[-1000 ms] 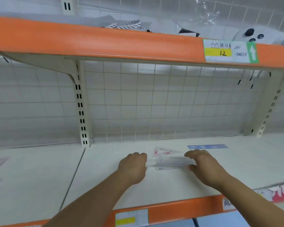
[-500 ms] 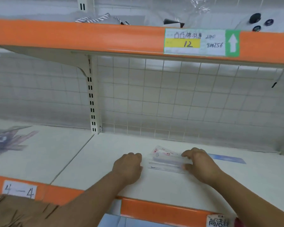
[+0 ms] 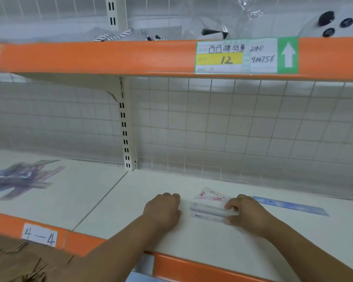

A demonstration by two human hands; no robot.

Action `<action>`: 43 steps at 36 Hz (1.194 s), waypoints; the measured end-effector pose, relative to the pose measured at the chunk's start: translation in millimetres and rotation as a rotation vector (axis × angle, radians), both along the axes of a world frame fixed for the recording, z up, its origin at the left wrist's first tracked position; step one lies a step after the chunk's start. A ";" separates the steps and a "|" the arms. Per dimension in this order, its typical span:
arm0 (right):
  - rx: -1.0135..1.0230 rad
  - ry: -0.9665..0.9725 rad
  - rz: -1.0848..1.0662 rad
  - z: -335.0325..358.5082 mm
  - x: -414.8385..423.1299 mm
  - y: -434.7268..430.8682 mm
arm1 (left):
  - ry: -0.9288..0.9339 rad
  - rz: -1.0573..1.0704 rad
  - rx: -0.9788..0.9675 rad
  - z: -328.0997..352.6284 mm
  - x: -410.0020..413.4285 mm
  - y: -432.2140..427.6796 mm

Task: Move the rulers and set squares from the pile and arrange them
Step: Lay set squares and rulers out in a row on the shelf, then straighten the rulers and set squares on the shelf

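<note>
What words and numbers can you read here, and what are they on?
"12": yellow band of the top label.
"240", "904756": handwritten on that label.
Up arrow: that label's green end.
"4—4": white tag on the lower shelf edge.
Characters on that label: unsure.
Print on the ruler packs: too blurred.

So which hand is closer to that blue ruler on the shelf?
Right. The right hand sits just left of the blue ruler, gripping the clear rulers. The left hand is farther left, on the other side of those clear rulers.
</note>
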State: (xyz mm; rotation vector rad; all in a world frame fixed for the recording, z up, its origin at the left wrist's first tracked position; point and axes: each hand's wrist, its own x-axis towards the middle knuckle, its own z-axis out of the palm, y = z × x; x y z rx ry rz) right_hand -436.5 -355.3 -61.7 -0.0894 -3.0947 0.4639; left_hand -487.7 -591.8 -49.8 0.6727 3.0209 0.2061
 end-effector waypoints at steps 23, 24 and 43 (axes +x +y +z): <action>-0.016 -0.054 0.031 -7.3 -5.0 8.3 | 0.012 -0.011 -0.013 -3.8 -12.0 0.5; -0.011 -0.051 0.037 -7.5 -5.3 8.0 | 0.013 -0.011 -0.013 -3.9 -12.2 0.1; 0.016 -0.021 0.053 -8.2 -5.6 3.2 | 0.020 0.001 -0.028 -3.2 -7.5 -5.5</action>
